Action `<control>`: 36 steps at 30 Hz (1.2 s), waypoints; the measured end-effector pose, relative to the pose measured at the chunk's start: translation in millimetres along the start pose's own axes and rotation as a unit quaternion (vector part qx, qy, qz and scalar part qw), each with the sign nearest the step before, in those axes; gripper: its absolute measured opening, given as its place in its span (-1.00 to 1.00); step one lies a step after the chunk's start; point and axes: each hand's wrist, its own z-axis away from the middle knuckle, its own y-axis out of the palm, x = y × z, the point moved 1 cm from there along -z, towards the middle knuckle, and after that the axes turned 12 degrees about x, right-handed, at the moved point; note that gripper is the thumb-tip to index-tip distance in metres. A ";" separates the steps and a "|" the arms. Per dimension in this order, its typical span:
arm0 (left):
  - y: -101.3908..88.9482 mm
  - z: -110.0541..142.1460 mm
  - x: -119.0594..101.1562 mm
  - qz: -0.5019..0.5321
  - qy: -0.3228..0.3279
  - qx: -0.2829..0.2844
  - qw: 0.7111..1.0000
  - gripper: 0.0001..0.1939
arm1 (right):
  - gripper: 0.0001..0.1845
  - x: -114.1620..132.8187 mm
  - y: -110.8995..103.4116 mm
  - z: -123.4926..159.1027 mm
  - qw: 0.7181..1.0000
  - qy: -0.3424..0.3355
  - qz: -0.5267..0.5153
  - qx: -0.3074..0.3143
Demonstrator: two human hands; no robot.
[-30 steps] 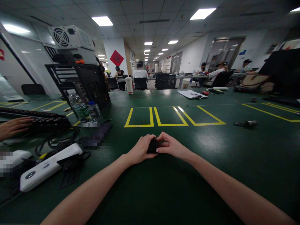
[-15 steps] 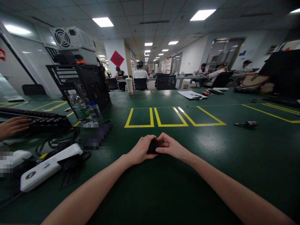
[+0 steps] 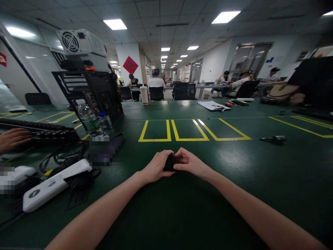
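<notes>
A small black object (image 3: 169,163), rounded and mostly covered by fingers, is held low over the green table (image 3: 166,208); its kind cannot be made out. My left hand (image 3: 157,166) is closed around its left side. From the right, my right hand (image 3: 189,162) grips it between thumb and fingertips. Beyond both hands, yellow tape outlines (image 3: 156,140) mark the tabletop. To the right lies a dark metal tool with a thin shaft and a thick cylindrical end (image 3: 277,139).
At left are a white power bank-like device (image 3: 56,185), black cables (image 3: 62,156), plastic bottles (image 3: 90,119), an open computer case (image 3: 101,93) and another person's hand (image 3: 15,139). A white cup (image 3: 144,95) and a clipboard (image 3: 213,105) stand farther back. Several people sit beyond.
Both hands keep the black object in nearly the same place. The other person's hand at left has shifted slightly left.
</notes>
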 end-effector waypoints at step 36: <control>0.6 -0.5 0.8 0.006 0.007 -0.001 1.000 -0.36 | -0.74 0.6 -0.7 0.7 0.999 0.042 0.011 -0.020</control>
